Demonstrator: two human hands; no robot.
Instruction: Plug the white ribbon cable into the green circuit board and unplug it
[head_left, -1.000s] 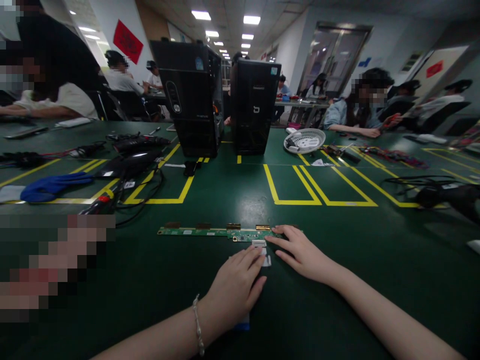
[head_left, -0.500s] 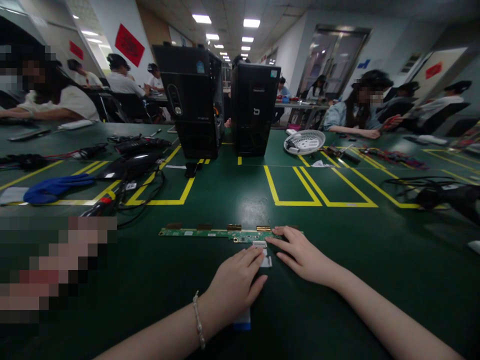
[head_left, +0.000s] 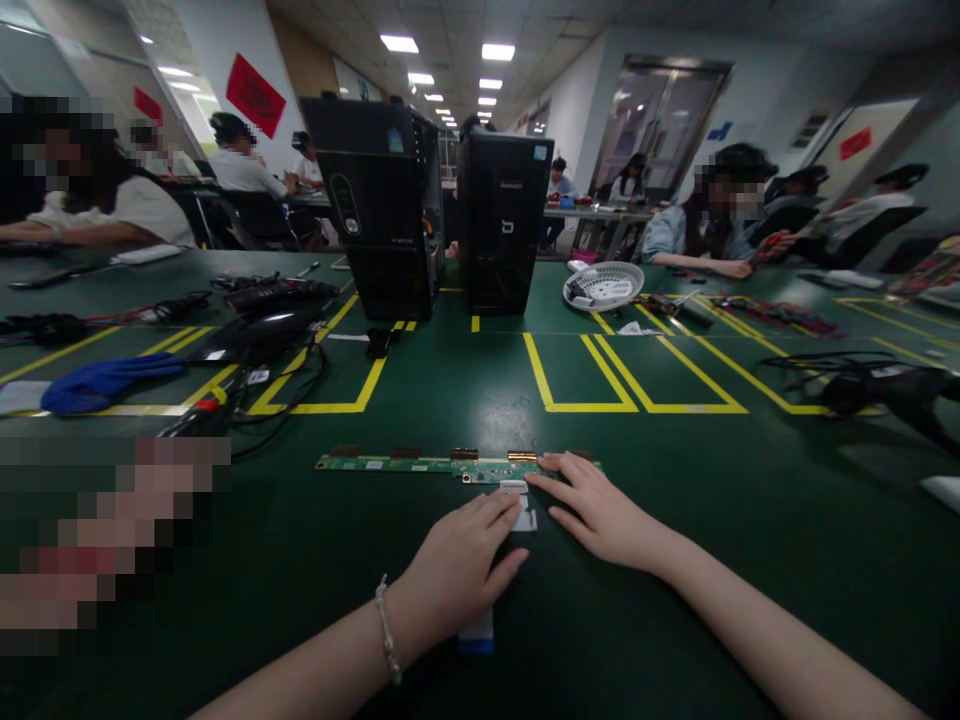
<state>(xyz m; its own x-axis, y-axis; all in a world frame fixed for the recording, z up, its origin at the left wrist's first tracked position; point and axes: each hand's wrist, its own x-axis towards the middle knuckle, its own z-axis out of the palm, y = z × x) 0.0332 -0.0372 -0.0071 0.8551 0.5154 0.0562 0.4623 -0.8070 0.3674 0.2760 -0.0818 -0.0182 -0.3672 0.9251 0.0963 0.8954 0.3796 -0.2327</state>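
Circuit board [head_left: 390, 464], one, green, long and narrow, with gold-brown tabs along its far edge; lies crosswise on the green table [head_left: 615, 640], centre, just beyond the hands.

White flat cable [head_left: 526, 520], one; lies at the near edge of the board, right of its middle, partly under the left fingers. A white strip with a blue end [head_left: 477, 642] shows nearer, beside the left wrist; whether it is the same piece cannot be told.

Left hand [head_left: 469, 555], with pale bracelet [head_left: 386, 632]: fingers together over the cable, thumb apart; whether it grasps or merely presses cannot be told.

Right hand [head_left: 596, 505]: unclenched, fingers spread, fingertips at the board's right part, grasping nothing.

Farther off: two black computer cases [head_left: 367, 200], upright, side by side; white basket [head_left: 628, 278], far right; blue glove [head_left: 105, 382], left; yellow tape [head_left: 589, 407] outlines.
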